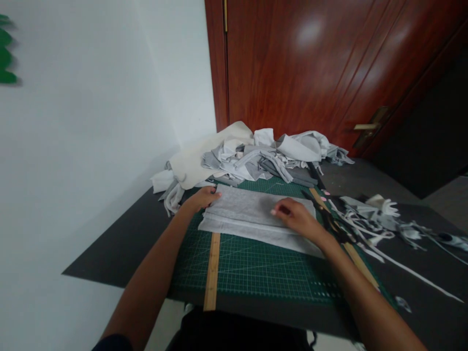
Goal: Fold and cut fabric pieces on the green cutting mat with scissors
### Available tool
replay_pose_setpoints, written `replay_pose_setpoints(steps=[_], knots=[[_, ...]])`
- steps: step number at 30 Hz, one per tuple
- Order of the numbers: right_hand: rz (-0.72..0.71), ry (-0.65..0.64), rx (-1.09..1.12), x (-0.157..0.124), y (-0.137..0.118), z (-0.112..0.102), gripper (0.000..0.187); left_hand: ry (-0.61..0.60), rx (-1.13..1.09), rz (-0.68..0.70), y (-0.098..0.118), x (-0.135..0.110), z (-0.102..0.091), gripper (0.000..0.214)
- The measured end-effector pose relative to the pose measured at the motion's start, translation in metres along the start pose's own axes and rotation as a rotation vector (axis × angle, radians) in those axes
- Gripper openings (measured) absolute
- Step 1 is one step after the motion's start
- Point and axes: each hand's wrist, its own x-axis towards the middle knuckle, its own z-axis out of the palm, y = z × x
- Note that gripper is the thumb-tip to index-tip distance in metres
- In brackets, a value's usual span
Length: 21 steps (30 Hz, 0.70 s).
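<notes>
A folded grey cloth (248, 207) lies flat on a green cutting mat (256, 265), with a white layer (252, 233) showing under its near edge. My left hand (203, 197) rests flat on the cloth's left end, fingers stretched out. Over the middle right of the cloth, my right hand (296, 217) presses down with fingers curled and close together; I cannot see anything held in it. A wooden ruler (212, 270) pokes out from under the cloth toward me.
A heap of grey and white fabric pieces (252, 156) sits at the far end of the dark table (120, 248). A second wooden ruler (360, 263), dark scissors (331, 222) and white scraps (380, 219) lie to the right. A red-brown door (310, 68) stands behind.
</notes>
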Motion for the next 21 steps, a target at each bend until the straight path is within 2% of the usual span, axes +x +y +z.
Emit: replay_pose_setpoints(steps=[1, 3, 6, 9, 13, 15, 19, 21], knots=[[-0.069, -0.08, 0.054, -0.001, -0.014, 0.01, 0.022, 0.011, 0.021, 0.017, 0.0, 0.0, 0.001, 0.035], [-0.126, -0.16, 0.014, -0.005, -0.035, 0.027, 0.026, 0.035, 0.064, 0.05, -0.001, 0.001, 0.002, 0.033], [-0.14, -0.223, -0.06, -0.011, -0.047, 0.042, 0.019, 0.061, 0.131, 0.092, -0.003, 0.003, 0.002, 0.027], [-0.131, -0.208, -0.033, -0.012, -0.049, 0.046, 0.008, 0.067, 0.199, 0.13, -0.006, 0.007, 0.002, 0.024], [-0.187, -0.171, 0.019, -0.014, -0.057, 0.042, 0.01, 0.079, 0.287, 0.166, -0.008, 0.011, 0.001, 0.025], [-0.157, -0.187, 0.035, -0.017, -0.063, 0.042, 0.006, 0.094, 0.331, 0.177, -0.008, 0.012, 0.001, 0.025], [-0.03, -0.213, -0.008, -0.022, -0.071, 0.049, 0.044, 0.139, 0.407, 0.188, -0.007, 0.012, 0.001, 0.031], [-0.01, -0.234, -0.052, -0.023, -0.073, 0.054, 0.037, 0.153, 0.431, 0.191, -0.007, 0.012, 0.001, 0.031]])
